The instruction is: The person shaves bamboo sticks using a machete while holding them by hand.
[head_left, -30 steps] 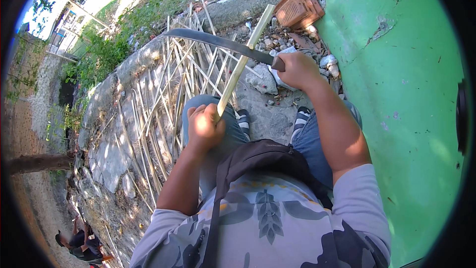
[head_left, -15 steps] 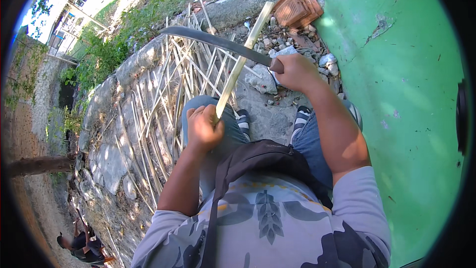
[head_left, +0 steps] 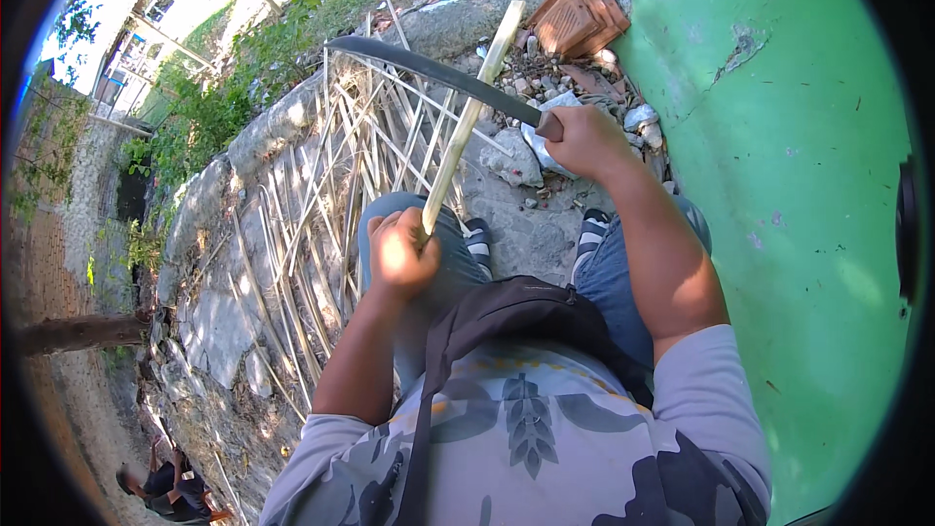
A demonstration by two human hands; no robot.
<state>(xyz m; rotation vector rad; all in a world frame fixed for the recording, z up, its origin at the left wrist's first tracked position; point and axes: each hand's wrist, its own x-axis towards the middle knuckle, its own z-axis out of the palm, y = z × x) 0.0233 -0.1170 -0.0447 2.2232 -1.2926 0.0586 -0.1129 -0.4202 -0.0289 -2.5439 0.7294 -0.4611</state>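
My left hand is closed round the lower end of a pale bamboo strip, which slants up and away to the right. In my right hand is the brown handle of a machete, its long dark curved blade pointing to the far left. The blade crosses the strip in its upper half; whether it cuts into the strip or only lies against it, I cannot tell. Many thin split bamboo strips lie heaped on the ground to the left of my knees.
Orange roof tiles are stacked ahead beside rubble and stones. A green wall stands close on my right. A low stone edging runs beyond the strips. Another person sits at the far lower left.
The machete blade has moved slightly down along the strip toward my left hand, and its tip has swung a little. The strip's far end has shifted slightly left.
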